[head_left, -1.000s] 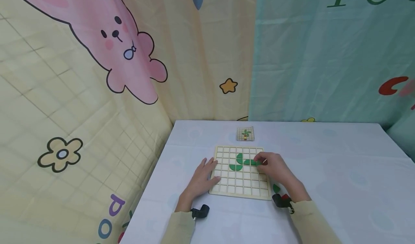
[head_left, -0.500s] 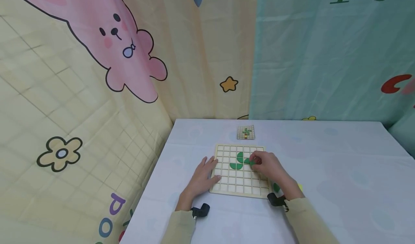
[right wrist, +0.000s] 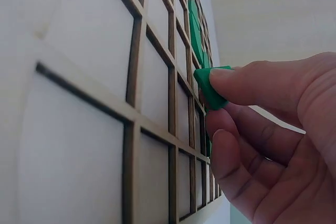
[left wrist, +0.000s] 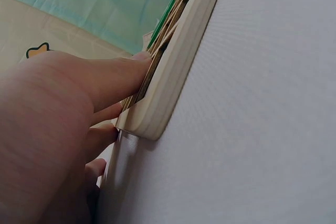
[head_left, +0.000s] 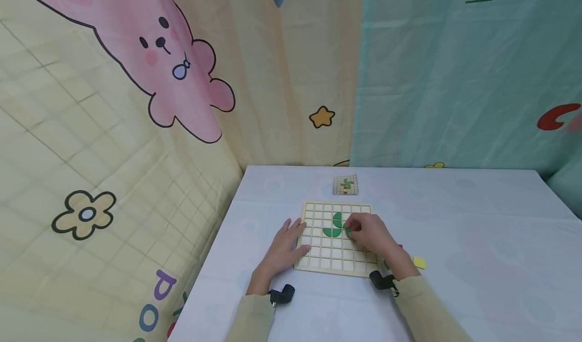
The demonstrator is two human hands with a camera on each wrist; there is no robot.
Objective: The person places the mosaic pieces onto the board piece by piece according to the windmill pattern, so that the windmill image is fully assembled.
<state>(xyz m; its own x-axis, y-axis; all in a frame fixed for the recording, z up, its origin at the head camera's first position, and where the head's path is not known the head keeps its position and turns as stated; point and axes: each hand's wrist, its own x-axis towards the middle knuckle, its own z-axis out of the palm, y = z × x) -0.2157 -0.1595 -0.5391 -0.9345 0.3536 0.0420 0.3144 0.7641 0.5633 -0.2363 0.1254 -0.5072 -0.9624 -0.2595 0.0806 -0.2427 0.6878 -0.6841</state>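
- Lower centre of the head view: the right hand [head_left: 370,233] pinches a tilted green piece [right wrist: 214,88] over the gridded board [head_left: 336,254]; contact is unclear.
- Left of it, the left hand [head_left: 283,246] rests, fingers outstretched, on the board's edge.
- Placing seems underway; next probably calls for seating the piece flat.

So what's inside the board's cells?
Green pieces in a few. In the head view, the right grip, pinching another green piece, covers several others, whose contents can't be seen.
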